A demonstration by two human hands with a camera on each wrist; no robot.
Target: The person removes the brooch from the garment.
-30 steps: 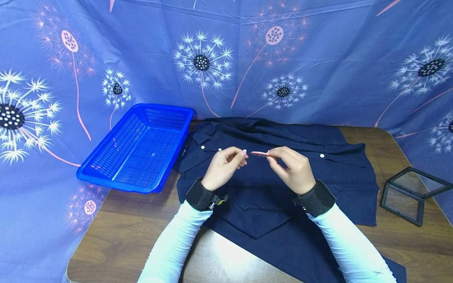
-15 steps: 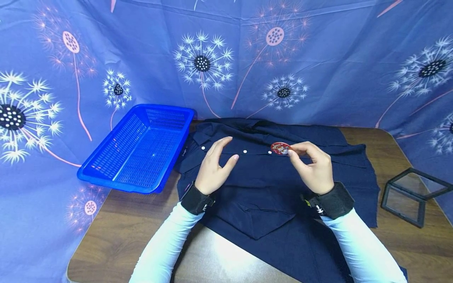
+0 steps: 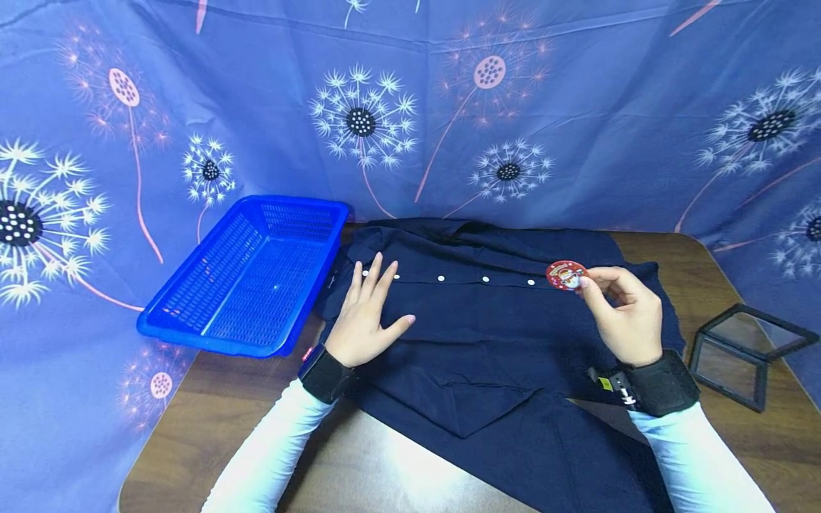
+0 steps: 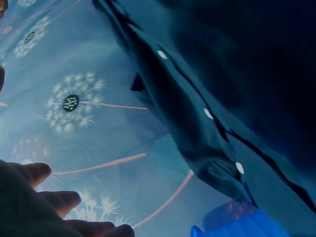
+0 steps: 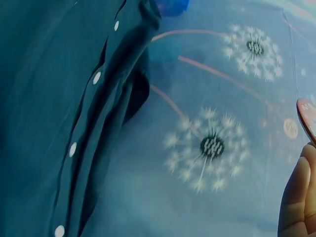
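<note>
Between thumb and fingers my right hand [image 3: 625, 313] pinches a round red badge [image 3: 564, 275] with a snowman-like picture on its face. Only the badge's edge and some fingers show in the right wrist view. A dark navy shirt [image 3: 462, 363] lies spread on the table, a row of white buttons [image 3: 485, 279] along its placket. The badge is over the shirt's right part, just right of a button. My left hand [image 3: 364, 317] is over the shirt's left part, fingers spread straight, holding nothing. In the left wrist view its fingers [image 4: 61, 200] show at the lower left.
A blue plastic basket [image 3: 295, 335] stands at the table's left, close by the shirt. At the right lies a black hinged frame [image 3: 731, 381] with clear panes, unfolded. Wooden tabletop [image 3: 212, 420] shows around the shirt. A blue dandelion-print cloth [image 3: 256, 92] hangs behind.
My hands have parted from close together mid-shirt. The left has moved left and spread its fingers; the right has carried the badge rightward and turned its face into view.
</note>
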